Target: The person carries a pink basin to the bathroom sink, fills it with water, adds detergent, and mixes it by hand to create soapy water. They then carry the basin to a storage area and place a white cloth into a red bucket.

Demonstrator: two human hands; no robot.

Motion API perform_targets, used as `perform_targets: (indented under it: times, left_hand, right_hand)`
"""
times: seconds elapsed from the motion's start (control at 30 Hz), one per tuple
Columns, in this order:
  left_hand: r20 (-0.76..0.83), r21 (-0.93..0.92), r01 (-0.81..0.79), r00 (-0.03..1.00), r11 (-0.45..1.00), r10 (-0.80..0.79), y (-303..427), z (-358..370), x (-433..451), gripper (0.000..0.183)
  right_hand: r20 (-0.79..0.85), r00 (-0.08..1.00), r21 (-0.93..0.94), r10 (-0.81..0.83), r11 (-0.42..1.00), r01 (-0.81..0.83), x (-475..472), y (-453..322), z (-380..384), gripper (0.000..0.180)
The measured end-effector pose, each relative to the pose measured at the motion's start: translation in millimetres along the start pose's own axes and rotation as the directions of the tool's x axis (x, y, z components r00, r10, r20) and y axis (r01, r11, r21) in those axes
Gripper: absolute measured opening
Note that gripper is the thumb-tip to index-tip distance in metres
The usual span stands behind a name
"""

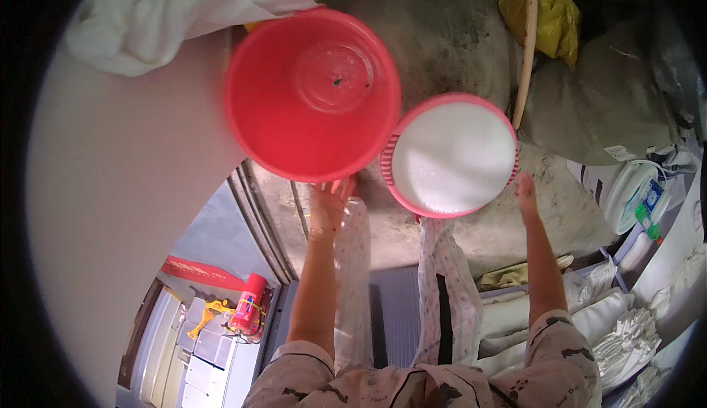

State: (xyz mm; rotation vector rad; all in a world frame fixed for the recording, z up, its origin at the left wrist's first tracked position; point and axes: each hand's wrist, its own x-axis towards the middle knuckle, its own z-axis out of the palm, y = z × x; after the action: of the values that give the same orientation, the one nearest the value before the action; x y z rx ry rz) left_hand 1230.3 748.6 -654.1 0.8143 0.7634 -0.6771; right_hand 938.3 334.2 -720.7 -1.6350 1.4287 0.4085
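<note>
A large red plastic bucket [270, 110] with some dark specks on its bottom is in front of me, its mouth facing my view. My left hand [330, 206] is at its near lower side, fingers partly hidden by the wall, so its grip is unclear. To the right sits a smaller pink plastic tub [411, 206] with striped side panels. White, foamy-looking contents [453, 156] fill it nearly to the rim. My right hand [527, 195] is just beyond the tub's right side, seen edge-on, with nothing visible in it.
A white cloth [210, 10] hangs at upper left beside a pale panel [121, 187]. A wooden pole [528, 49] leans near a yellow sack [552, 21] and a grey bag [591, 104]. Stacked white cloths [624, 341] lie lower right; a fire extinguisher [248, 303] stands lower left.
</note>
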Motion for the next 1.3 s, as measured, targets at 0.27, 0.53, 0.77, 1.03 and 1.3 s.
perform_targets:
  times: [0.27,0.53,0.77,1.03,1.3]
  left_hand:
    - [-0.128,-0.040,-0.028,0.992,0.999,0.023,35,11,37,0.024]
    - [-0.345,0.264,0.129,0.938,0.956,-0.031,56,73,-144,0.020]
    - [-0.123,0.515,-0.109,0.972,0.850,0.199,126,154,-317,0.033]
    - [0.265,0.617,-0.497,0.861,0.610,0.434,207,238,-491,0.022]
    - [0.384,0.452,-0.718,0.692,0.530,0.611,223,272,-579,0.018]
  right_hand:
    - [0.207,0.978,0.440,-0.036,0.896,-0.060,-170,-104,26,0.023]
    - [0.165,0.620,0.163,-0.767,0.642,0.750,-308,-337,16,0.023]
    - [0.287,0.479,-0.211,-0.830,0.433,0.877,-365,-420,30,0.042]
    - [0.108,0.134,-0.363,-0.985,0.086,0.928,-380,-516,13,0.055]
    - [0.251,0.383,-0.075,-0.889,0.376,0.923,-411,-589,-59,0.030]
